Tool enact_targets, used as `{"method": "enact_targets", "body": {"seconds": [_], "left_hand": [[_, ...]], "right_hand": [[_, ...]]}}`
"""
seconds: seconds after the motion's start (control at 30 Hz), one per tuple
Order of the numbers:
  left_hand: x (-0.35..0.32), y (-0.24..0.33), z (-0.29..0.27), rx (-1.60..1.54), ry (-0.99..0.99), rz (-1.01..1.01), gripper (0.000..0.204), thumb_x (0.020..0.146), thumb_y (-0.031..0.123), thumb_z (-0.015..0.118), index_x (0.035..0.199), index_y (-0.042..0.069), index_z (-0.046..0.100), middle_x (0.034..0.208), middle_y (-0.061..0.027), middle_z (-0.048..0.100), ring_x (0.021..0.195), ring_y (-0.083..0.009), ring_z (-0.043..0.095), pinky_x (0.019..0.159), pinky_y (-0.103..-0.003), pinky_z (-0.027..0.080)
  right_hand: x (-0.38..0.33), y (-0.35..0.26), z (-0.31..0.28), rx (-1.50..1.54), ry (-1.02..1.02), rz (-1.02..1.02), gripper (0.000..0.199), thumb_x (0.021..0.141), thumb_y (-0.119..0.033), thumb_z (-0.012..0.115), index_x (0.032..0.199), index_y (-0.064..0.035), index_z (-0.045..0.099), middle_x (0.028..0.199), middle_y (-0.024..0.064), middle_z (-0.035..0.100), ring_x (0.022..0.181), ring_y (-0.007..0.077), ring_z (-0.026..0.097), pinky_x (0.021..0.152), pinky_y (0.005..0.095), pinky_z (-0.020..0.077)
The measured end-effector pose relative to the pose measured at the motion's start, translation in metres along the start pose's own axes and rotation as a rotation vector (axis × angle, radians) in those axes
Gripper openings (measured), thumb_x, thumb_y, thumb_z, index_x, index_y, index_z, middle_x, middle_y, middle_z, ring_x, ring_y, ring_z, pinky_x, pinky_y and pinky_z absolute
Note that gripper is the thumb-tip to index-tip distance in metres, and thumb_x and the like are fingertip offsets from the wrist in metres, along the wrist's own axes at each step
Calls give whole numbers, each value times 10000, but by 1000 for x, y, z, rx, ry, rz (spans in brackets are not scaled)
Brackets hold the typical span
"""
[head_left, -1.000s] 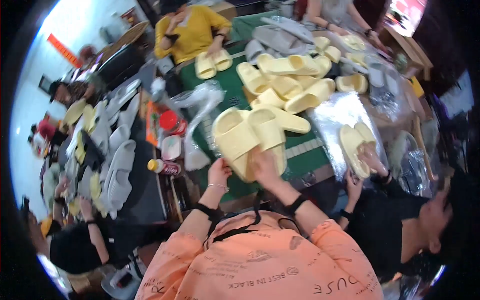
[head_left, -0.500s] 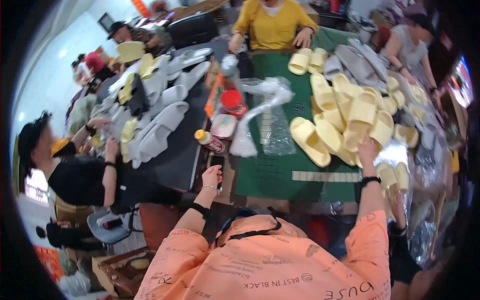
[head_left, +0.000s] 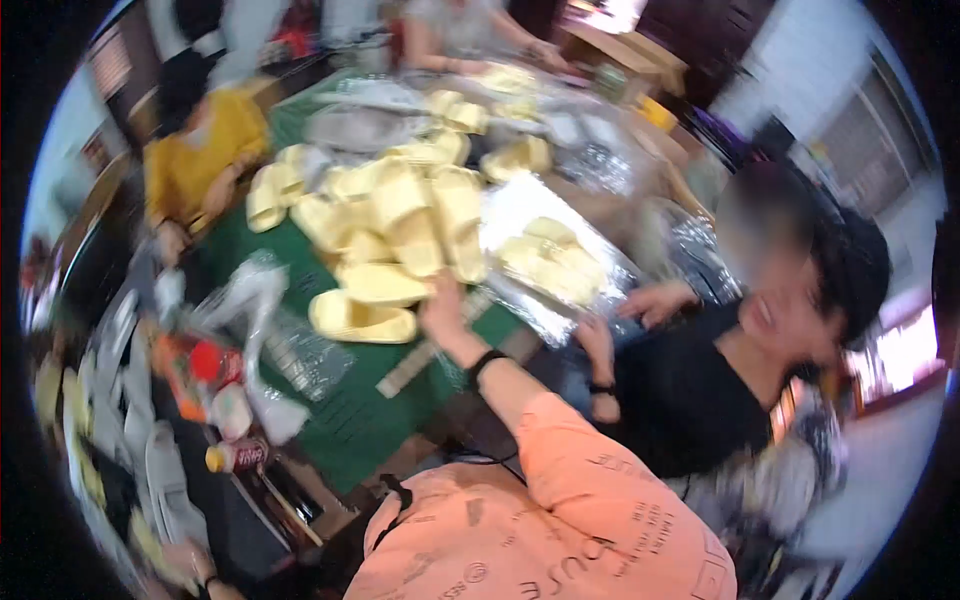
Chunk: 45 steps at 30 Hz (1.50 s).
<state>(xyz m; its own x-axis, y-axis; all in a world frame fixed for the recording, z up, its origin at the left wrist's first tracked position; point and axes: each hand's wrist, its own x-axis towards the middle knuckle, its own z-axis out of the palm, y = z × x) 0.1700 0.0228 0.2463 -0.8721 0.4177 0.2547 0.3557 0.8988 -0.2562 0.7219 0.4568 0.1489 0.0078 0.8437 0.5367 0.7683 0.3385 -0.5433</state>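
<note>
My right hand [head_left: 447, 312] reaches to the near edge of a heap of pale yellow slippers. It is blurred; the fingers look closed on the heel end of a yellow slipper [head_left: 408, 215] whose strap faces up. Another yellow slipper [head_left: 458, 215] leans just right of it. Left of the hand, a yellow slipper [head_left: 385, 285] lies above a lower yellow slipper [head_left: 360, 322] on the green mat [head_left: 345, 425]. My left hand is not visible.
A person's hand [head_left: 595, 345] is close on the right, beside clear plastic with yellow slippers [head_left: 550, 265]. Clear plastic bags [head_left: 262, 330], a red-lidded jar [head_left: 215, 362] and a yellow-capped bottle [head_left: 238, 457] stand left. A person in yellow [head_left: 205, 150] sits across the table.
The view has swung to the right, bringing a person in black close on that side. My left hand has left the picture. My right hand stays at the slipper heap.
</note>
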Motion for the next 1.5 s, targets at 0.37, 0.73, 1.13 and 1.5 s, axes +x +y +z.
{"method": "enact_targets", "body": {"seconds": [0.37,0.73,1.13,1.5], "left_hand": [[73,172,48,29,-30,-4,510,725,414,488,990,-21,477,927,-176,525,826,-294,507,724,-380,397],[17,98,-36,38,-83,-231,477,691,400,539,937,-8,518,883,-167,546,793,-300,514,704,-390,398],[-41,43,-91,-1075,39,130,573,661,129,620,1150,-33,370,1125,-156,411,1052,-236,375,882,-335,298],[-182,305,-168,-1037,-478,665,682,659,421,591,1220,142,323,1103,-158,392,1034,-294,367,853,-473,231]], "right_hand": [[-110,-73,-38,494,-533,74,155,724,-59,456,864,-37,518,834,121,493,824,294,471,690,370,389],[-154,-104,-16,472,-585,113,138,733,-94,456,838,-63,540,788,117,549,764,295,517,647,374,416],[-100,-186,-43,936,-896,-64,489,676,-148,625,1101,-14,424,928,106,519,898,211,498,799,312,395],[-103,-144,-56,1127,-658,719,271,681,-53,578,940,18,544,910,73,570,827,159,526,728,265,411]]}}
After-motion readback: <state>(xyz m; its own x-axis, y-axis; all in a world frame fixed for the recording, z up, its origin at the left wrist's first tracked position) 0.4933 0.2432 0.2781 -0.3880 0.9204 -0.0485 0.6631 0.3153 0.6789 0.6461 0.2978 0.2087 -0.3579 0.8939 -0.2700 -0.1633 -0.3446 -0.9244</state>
